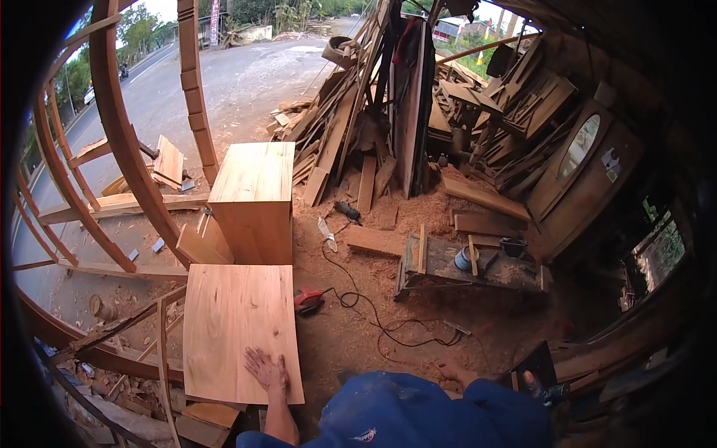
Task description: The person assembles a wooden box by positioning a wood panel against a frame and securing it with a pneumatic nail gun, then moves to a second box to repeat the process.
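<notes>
My left hand (267, 369) lies flat, fingers spread, on a broad pale wooden panel (237, 321) at the lower left. My right hand (452, 369) hangs low at my right side, away from the panel. Its fingers look loosely apart and nothing shows in them, though it is small and partly in shade. Just beyond the panel stands a wooden cabinet (252, 228) with a smooth light top. A red power tool (308, 301) lies on the ground against the panel's right side.
Black cable (381, 326) loops across the sawdust-covered floor. A low workbench (441, 280) holds a blue can (464, 259). Another dark power tool (347, 210) lies farther off. Stacked boards (336, 142) lean at the back, a wooden door (586, 175) at right. Curved timber posts (123, 142) stand left.
</notes>
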`<state>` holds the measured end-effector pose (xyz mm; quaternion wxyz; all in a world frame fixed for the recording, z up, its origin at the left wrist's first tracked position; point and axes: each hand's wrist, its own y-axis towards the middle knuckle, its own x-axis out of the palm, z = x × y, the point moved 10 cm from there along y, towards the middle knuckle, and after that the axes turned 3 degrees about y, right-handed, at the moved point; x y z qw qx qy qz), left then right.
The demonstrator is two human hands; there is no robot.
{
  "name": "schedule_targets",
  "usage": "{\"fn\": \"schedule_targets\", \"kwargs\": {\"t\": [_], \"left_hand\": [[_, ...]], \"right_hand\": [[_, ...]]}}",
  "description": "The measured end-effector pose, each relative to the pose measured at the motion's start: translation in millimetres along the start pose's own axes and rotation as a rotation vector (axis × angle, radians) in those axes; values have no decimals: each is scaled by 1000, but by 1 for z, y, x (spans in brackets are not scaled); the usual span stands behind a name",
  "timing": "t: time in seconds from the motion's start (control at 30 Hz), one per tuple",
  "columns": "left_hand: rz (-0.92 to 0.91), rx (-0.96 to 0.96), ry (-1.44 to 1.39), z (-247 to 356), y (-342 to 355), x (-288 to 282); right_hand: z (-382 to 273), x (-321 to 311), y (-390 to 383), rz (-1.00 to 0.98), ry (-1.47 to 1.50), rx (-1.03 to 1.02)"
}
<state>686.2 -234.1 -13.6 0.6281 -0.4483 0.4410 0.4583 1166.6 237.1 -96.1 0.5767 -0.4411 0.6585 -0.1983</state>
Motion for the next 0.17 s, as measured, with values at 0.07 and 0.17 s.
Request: {"fn": "schedule_targets", "kwargs": {"t": [0.07, 0.17], "left_hand": [[14, -4, 35, -12, -4, -6], [70, 25, 52, -11, 4, 5]], "right_hand": [[-17, 35, -53, -121, 22, 112], [-4, 81, -74, -335, -708, -83]]}}
